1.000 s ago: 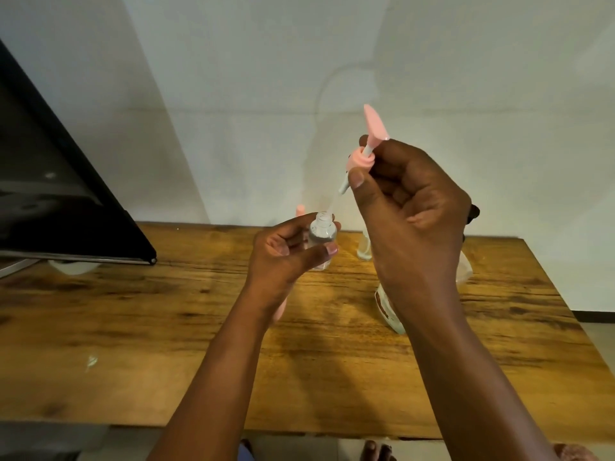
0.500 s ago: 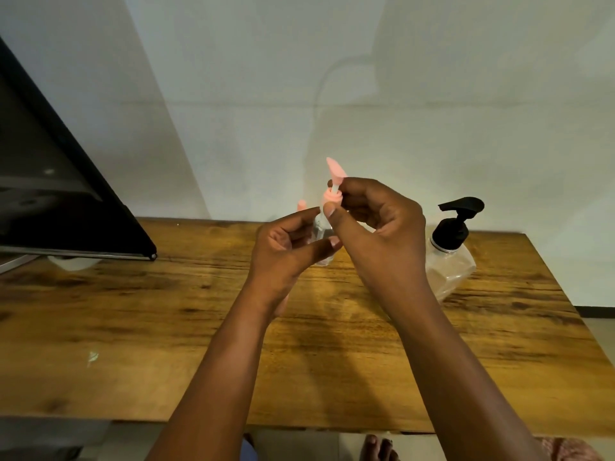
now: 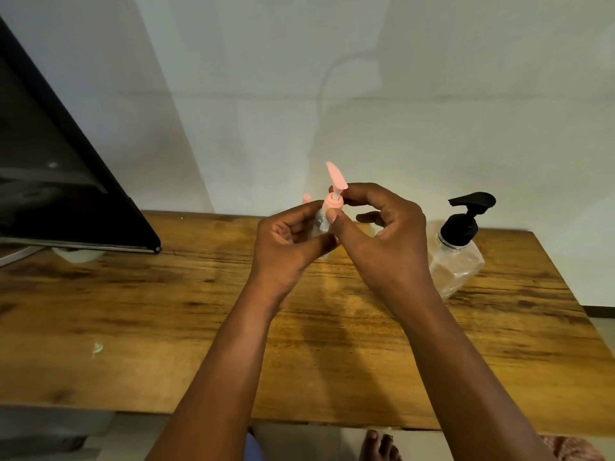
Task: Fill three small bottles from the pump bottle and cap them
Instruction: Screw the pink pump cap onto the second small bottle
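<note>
The left hand [image 3: 286, 242] grips a small clear plastic bottle [image 3: 321, 224]; right hand [image 3: 382, 234] fingertips pinch its pink pump cap [image 3: 333, 201] just above.

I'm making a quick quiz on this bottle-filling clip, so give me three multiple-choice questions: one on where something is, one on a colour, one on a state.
1. Where does the pump bottle stand?
A. on the table, to the right of the right hand
B. in the left hand
C. on the floor

2. What colour is the cap at the small bottle?
A. black
B. pink
C. green

3. What is the right hand doing?
A. lying flat on the table
B. pressing the black pump
C. pinching the pink cap

Answers: 1 A, it stands on the wooden table past the right hand; 2 B, the cap and its spout are pink; 3 C, thumb and fingers pinch the cap while the left hand holds the bottle.
</note>
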